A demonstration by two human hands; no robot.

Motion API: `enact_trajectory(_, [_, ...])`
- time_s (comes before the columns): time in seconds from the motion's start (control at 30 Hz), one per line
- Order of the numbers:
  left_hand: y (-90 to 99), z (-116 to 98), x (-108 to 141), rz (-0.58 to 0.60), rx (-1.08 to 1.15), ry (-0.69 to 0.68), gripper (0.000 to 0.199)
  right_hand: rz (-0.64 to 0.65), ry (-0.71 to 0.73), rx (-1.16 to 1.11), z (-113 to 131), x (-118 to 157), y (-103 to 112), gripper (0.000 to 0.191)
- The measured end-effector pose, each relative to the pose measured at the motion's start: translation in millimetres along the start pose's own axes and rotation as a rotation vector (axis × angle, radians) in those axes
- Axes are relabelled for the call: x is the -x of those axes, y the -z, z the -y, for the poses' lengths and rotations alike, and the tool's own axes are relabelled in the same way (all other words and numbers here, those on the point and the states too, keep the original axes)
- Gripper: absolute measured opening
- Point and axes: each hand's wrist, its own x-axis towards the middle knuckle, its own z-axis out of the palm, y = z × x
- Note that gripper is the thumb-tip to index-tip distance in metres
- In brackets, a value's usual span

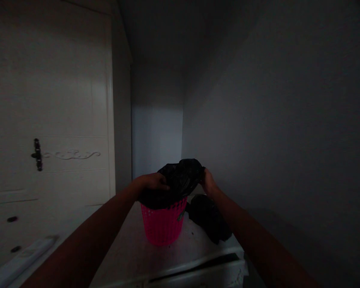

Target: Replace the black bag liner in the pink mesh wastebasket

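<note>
A black plastic bag (pixel 180 180) is draped over the rim of a pink perforated plastic basket (pixel 163 228), which stands upright on a white surface. My left hand (pixel 154 181) is closed on the bag's near left side, its fingertips partly lost among the dark folds. At the right, my right hand (pixel 208 182) pinches the raised edge of the same bag. Most of the bag's opening and the inside of the basket are hidden. A second bundle of black plastic (pixel 211 220) lies to the right of the basket, partly behind my right forearm.
The white top (pixel 123 256) belongs to a piece of furniture with a drawer (pixel 198 276) slightly ajar at the front. A white wardrobe (pixel 75 100) with a dark handle rises at the left. A grey wall (pixel 273 120) borders the right side. The room is dim.
</note>
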Motion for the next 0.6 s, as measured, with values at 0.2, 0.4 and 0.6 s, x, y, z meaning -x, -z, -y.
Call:
enact_trajectory(0.2, [27.5,18,18,-0.313,-0.117,0.072,0.019,-0.114,-0.129,-0.224,26,-5,-22,0.049])
enact_trajectory(0.4, [37.1,43,31,-0.561,-0.134,0.204,0.034,-0.182,-0.244,-0.318,25,-14,-21,0.025])
enact_trajectory(0.6, [29.3,63,40,-0.739,0.237,0.443,0.038,-0.049,-0.104,-0.209,12,-31,-9,0.044])
